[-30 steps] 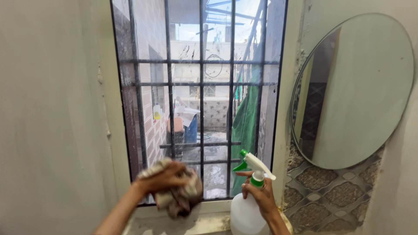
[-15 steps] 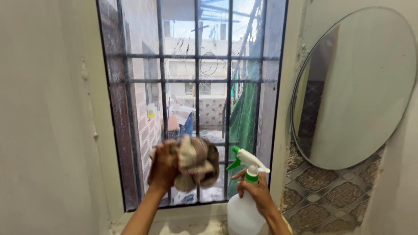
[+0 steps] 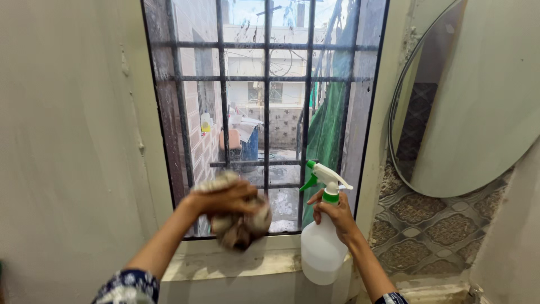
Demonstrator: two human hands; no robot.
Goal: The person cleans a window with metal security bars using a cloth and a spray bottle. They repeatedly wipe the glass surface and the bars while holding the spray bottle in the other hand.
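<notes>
Crumpled cloth (image 3: 239, 222): head view. The brownish rag is bunched in the closed left hand (image 3: 222, 198) and pressed against the lowest window pane (image 3: 284, 204), just above the sill (image 3: 236, 264). Half a second earlier it was held higher on the barred glass; a downward wiping stroke is thereby indicated. Beside this grip, the white spray bottle (image 3: 322, 247) is clasped at the neck by the right hand (image 3: 334, 214).

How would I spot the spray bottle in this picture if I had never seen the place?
Find the barred window in the pale wall, left of the round mirror. At its lower right corner, above the sill, the right hand grips the spray bottle. It alone has a translucent white body and a green-and-white trigger head.
</notes>
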